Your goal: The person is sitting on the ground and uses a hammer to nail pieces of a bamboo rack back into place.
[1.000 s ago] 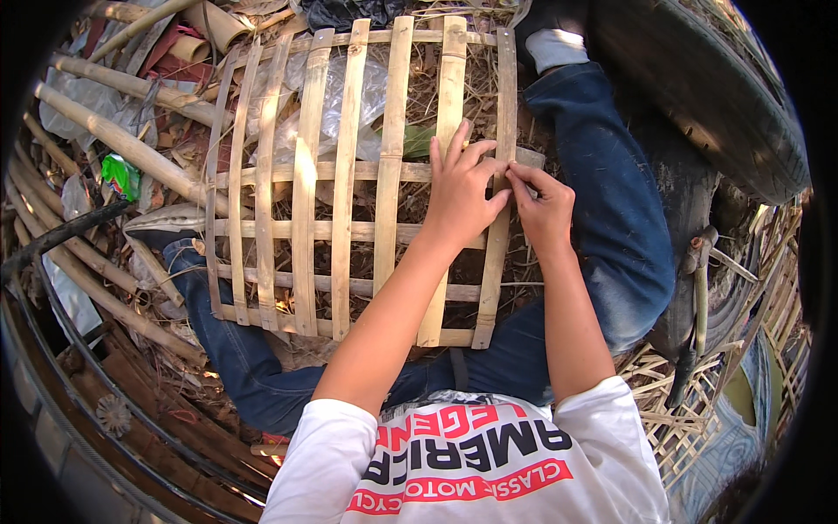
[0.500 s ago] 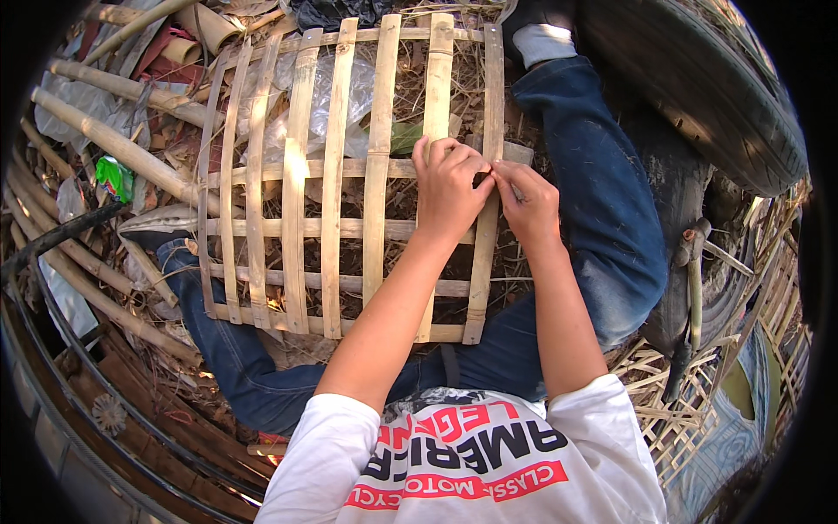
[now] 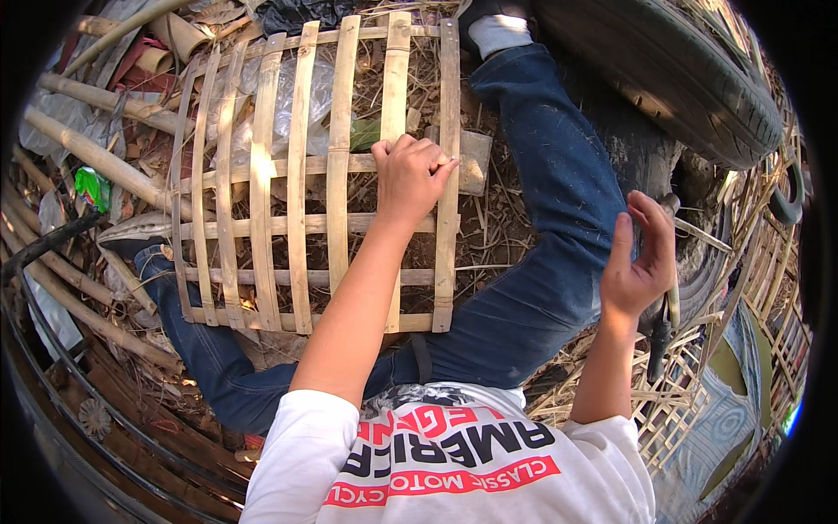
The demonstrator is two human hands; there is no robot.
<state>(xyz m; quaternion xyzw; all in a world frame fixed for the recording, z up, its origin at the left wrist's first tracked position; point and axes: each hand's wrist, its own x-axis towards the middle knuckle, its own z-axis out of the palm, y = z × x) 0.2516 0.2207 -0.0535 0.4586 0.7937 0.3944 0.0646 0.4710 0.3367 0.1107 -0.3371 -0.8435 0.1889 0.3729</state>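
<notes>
Across my legs lies a bamboo lattice (image 3: 339, 131), long pale slats fixed over several crossbars. At its right side, my left hand (image 3: 408, 179) rests with thumb and fingers pinched at the rightmost slat, where it crosses a bar. Whatever sits in that pinch is too small to make out. A wooden block (image 3: 474, 166) shows under this slat. My right hand (image 3: 640, 258) is raised off the lattice beside my right knee, empty, thumb apart from its half-curled fingers. Close behind it stands what looks like a hammer (image 3: 658, 349) with a black grip, partly hidden by that hand.
A large tyre (image 3: 672, 79) lies at the upper right. Bamboo poles (image 3: 96, 153) and a green wrapper (image 3: 92, 188) are at the left, near a black metal frame (image 3: 52, 236). Woven bamboo strips (image 3: 681, 410) lie at the lower right. Dry litter covers the ground.
My right hand has left the slat and swung right toward the hammer. My left hand stays pinched at the slat. The whole view has shifted, so the lattice appears farther left.
</notes>
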